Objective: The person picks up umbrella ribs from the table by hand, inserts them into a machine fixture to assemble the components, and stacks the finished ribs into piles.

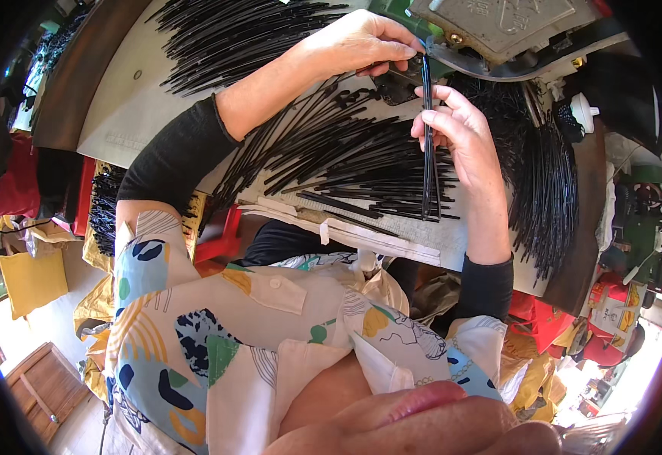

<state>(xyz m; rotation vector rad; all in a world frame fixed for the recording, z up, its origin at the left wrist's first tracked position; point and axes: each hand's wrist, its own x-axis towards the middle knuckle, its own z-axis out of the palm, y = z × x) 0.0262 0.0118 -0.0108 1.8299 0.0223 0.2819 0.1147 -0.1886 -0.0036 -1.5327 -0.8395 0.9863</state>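
Observation:
My left hand [369,44] pinches the upper end of a thin, glossy black strip [427,171], right beside the metal part of a grey and green machine [498,30]. Lower down, the thumb and fingers of my right hand [456,129] close round the same strip, which hangs toward me. It may be more than one strip lying together; I cannot tell. Under and around both hands, many similar loose black strips [331,152] fan out over the pale tabletop [115,125].
Another heap of black strips [225,45] lies at the far left. A thick bundle [547,189] droops over the table's right side. White folded cloth strips [380,239] line the near edge. A yellow box [34,280] and a wooden stool [45,387] stand at left; red bags [539,326] at right.

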